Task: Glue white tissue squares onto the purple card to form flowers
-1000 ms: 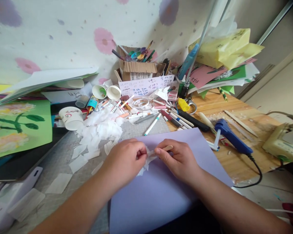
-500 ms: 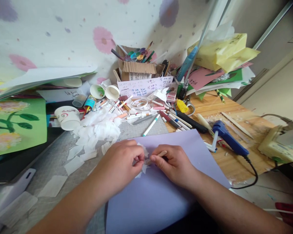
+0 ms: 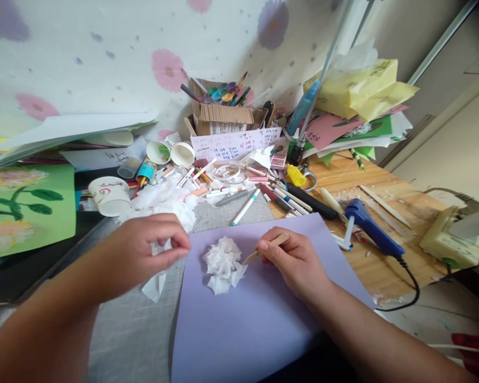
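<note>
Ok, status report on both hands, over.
Left hand pinching white tissue scrap. Right hand gripping wooden stick. Tissue flower on purple paper, nothing blocking.

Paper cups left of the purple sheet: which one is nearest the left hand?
The red-printed paper cup, just beyond the left hand. The other two cups lie on their sides farther back, mouths toward the camera.

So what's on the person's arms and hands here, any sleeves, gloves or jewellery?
Both forearms are bare as far as the picture shows, with no sleeves in view. The left hand and right hand wear no gloves, and no rings, watch or bracelets show at the fingers or wrists. Fingernails look short and unpainted.
</note>
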`<act>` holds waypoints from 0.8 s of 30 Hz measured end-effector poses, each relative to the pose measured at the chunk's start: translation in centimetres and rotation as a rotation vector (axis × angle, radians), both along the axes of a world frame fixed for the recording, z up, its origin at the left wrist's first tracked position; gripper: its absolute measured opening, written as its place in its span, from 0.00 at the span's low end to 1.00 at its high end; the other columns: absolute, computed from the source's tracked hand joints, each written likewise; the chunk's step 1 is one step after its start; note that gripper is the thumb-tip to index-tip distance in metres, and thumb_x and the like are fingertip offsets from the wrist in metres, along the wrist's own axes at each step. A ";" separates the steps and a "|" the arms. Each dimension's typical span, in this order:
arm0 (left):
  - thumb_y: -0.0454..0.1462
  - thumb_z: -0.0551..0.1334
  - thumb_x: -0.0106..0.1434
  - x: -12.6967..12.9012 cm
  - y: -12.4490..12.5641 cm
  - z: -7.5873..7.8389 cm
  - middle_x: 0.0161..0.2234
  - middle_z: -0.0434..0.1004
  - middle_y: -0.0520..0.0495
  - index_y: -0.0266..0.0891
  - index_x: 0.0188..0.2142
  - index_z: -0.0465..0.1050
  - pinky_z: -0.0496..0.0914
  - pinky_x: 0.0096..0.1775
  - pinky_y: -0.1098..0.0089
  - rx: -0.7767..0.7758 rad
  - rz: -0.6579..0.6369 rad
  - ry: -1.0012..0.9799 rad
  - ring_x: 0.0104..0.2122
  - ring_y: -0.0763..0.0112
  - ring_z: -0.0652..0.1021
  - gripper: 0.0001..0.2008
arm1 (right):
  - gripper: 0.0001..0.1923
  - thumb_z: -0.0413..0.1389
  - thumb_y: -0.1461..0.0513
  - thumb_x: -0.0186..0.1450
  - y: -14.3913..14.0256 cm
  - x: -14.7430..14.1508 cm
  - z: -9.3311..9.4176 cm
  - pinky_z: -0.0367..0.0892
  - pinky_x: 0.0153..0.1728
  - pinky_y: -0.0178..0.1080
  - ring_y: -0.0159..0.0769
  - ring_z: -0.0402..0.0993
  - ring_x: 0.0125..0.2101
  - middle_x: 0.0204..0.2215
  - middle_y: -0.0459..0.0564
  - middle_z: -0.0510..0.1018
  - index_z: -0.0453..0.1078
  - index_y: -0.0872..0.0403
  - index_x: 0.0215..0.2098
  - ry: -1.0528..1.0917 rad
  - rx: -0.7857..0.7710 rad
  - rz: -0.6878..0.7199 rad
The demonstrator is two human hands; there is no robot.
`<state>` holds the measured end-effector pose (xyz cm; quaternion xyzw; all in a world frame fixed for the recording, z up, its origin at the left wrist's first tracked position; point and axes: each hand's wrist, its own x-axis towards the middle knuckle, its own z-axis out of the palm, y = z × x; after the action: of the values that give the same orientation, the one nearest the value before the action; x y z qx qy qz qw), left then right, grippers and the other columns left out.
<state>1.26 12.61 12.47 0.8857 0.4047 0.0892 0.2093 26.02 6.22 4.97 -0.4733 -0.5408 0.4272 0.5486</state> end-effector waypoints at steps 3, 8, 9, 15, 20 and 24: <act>0.37 0.57 0.58 -0.7 0.5 0.0 0.24 0.71 0.57 0.40 0.26 0.72 0.59 0.30 0.76 0.070 0.341 0.137 0.26 0.75 0.69 0.07 | 0.16 0.57 0.57 0.60 -0.1 0.0 0.1 0.62 0.22 0.32 0.28 0.65 0.20 0.19 0.45 0.71 0.65 0.54 0.18 -0.028 0.008 0.014; 0.38 0.56 0.58 -0.8 0.9 -0.6 0.19 0.67 0.59 0.39 0.27 0.71 0.53 0.25 0.77 0.041 0.505 0.209 0.22 0.77 0.67 0.08 | 0.14 0.55 0.59 0.62 -0.1 -0.3 -0.1 0.64 0.25 0.32 0.29 0.68 0.22 0.22 0.46 0.75 0.67 0.54 0.20 -0.189 0.048 0.085; 0.37 0.55 0.58 -0.9 1.0 -0.6 0.20 0.68 0.58 0.39 0.27 0.71 0.53 0.25 0.77 0.045 0.491 0.226 0.22 0.76 0.67 0.08 | 0.14 0.55 0.59 0.63 -0.1 -0.4 -0.1 0.64 0.26 0.32 0.29 0.69 0.23 0.22 0.46 0.76 0.67 0.54 0.21 -0.235 0.064 0.103; 0.36 0.58 0.56 -2.1 0.0 -0.8 0.28 0.74 0.55 0.39 0.28 0.73 0.59 0.32 0.76 -0.021 0.187 0.280 0.31 0.71 0.72 0.06 | 0.11 0.53 0.61 0.64 -0.3 -0.6 -0.1 0.64 0.28 0.32 0.29 0.71 0.24 0.23 0.46 0.76 0.70 0.54 0.25 -0.455 0.147 0.153; 0.35 0.60 0.54 -4.1 -1.0 -2.2 0.34 0.76 0.53 0.42 0.35 0.74 0.62 0.37 0.74 -0.087 0.142 0.255 0.35 0.68 0.73 0.08 | 0.14 0.55 0.60 0.62 -0.2 -0.3 -0.4 0.64 0.24 0.32 0.29 0.69 0.22 0.21 0.45 0.74 0.65 0.54 0.19 -0.153 0.070 0.051; 0.34 0.60 0.54 -5.1 -0.6 -3.1 0.38 0.75 0.52 0.45 0.42 0.74 0.64 0.40 0.74 -0.172 0.062 0.140 0.37 0.67 0.74 0.14 | 0.15 0.58 0.60 0.59 0.2 0.0 -0.7 0.62 0.20 0.31 0.28 0.66 0.19 0.20 0.44 0.72 0.64 0.54 0.17 0.083 0.030 -0.095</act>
<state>-3.85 11.98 9.33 0.8557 0.4515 -0.0018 0.2528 26.07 6.37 4.26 -0.4722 -0.5007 0.4118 0.5973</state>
